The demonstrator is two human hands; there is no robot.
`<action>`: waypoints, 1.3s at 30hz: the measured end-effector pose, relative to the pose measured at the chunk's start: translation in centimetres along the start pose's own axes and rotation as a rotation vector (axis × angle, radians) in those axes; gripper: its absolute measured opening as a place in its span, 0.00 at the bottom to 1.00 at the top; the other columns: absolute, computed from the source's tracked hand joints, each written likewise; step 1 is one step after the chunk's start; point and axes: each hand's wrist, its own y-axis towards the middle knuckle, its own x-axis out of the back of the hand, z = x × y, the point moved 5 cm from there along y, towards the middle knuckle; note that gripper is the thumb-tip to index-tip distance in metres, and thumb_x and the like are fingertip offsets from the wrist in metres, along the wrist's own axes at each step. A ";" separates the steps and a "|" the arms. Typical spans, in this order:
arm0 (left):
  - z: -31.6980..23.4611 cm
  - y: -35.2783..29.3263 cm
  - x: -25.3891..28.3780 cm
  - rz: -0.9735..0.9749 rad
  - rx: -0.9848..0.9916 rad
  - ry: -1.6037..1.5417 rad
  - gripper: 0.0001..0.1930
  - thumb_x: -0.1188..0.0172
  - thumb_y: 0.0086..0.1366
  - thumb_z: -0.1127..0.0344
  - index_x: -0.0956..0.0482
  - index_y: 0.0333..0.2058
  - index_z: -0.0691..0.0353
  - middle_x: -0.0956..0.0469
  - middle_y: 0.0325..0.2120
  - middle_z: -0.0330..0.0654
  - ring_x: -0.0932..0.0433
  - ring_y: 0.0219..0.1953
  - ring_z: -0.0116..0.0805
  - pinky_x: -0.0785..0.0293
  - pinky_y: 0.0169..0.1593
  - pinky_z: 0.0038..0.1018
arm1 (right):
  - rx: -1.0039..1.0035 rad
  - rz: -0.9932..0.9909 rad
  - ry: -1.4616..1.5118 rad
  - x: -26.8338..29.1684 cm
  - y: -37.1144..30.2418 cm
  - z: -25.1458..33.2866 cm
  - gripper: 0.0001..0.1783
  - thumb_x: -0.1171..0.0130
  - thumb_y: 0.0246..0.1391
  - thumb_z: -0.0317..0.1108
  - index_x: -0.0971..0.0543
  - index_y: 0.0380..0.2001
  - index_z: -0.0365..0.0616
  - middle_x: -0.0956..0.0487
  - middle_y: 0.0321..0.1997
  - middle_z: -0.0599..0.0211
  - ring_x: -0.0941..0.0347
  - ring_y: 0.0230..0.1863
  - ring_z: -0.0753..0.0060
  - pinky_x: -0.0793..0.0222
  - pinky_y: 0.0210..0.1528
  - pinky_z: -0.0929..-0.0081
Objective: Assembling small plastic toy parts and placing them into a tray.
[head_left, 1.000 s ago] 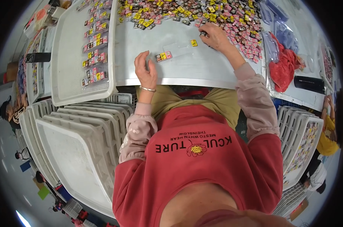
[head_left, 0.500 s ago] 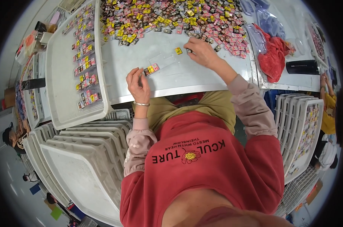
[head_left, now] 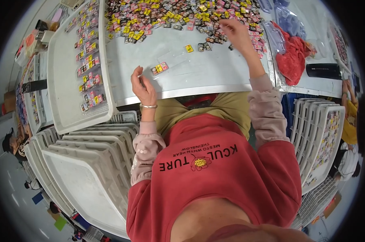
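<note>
My left hand (head_left: 144,88) is raised over the near edge of the table, its fingers apart and nothing in them. Just beyond it, small yellow, pink and dark pieces (head_left: 160,68) sit together at the near end of a clear plastic strip (head_left: 176,59). Farther up lies a single yellow piece (head_left: 189,49), with dark pieces (head_left: 204,47) close to its right. My right hand (head_left: 238,37) reaches over the right part of a large heap of small coloured pieces (head_left: 170,16). Its fingers are bent but apart, and no piece shows between them.
On the left, a white tray (head_left: 65,97) holds rows of filled clear strips (head_left: 89,64). Stacked white trays (head_left: 81,169) stand below it, and more trays (head_left: 315,137) are at the right. A red cloth (head_left: 290,60) and a black cylinder (head_left: 323,70) lie on the right-hand table.
My right hand has moved away and rightward, from the spot near the yellow piece to the heap; dark pieces now lie beside that yellow piece. My left hand has drawn slightly back from the strip.
</note>
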 end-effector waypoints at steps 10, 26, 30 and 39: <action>-0.5 -0.1 -0.1 0.081 -0.156 0.090 0.14 0.50 0.62 0.79 0.24 0.46 0.66 0.27 0.42 0.44 0.26 0.40 0.31 0.29 0.41 0.23 | -0.430 -0.017 0.000 9.6 -5.9 -7.1 0.15 0.35 0.49 0.35 0.19 0.41 0.43 0.19 0.34 0.62 0.24 0.29 0.71 0.28 0.35 0.76; -0.3 0.1 0.8 -0.010 -0.079 0.045 0.14 0.48 0.59 0.79 0.23 0.43 0.65 0.24 0.41 0.44 0.25 0.41 0.32 0.28 0.42 0.25 | -0.320 0.034 0.158 0.6 -2.8 2.5 0.18 0.38 0.50 0.30 0.22 0.47 0.47 0.20 0.42 0.64 0.25 0.35 0.79 0.29 0.36 0.81; -1.3 0.0 0.4 0.050 -0.161 0.150 0.14 0.47 0.57 0.79 0.22 0.43 0.64 0.24 0.41 0.45 0.26 0.42 0.36 0.28 0.43 0.27 | -0.032 0.288 0.449 -6.9 -2.5 10.1 0.18 0.39 0.49 0.26 0.22 0.45 0.45 0.22 0.38 0.69 0.26 0.34 0.78 0.31 0.36 0.80; -2.1 0.1 0.3 0.059 -0.218 0.179 0.14 0.44 0.54 0.79 0.22 0.40 0.64 0.23 0.40 0.47 0.26 0.43 0.44 0.29 0.47 0.33 | 0.025 0.379 0.473 -8.7 -1.6 14.6 0.18 0.38 0.44 0.23 0.22 0.43 0.42 0.24 0.36 0.66 0.28 0.32 0.72 0.30 0.36 0.76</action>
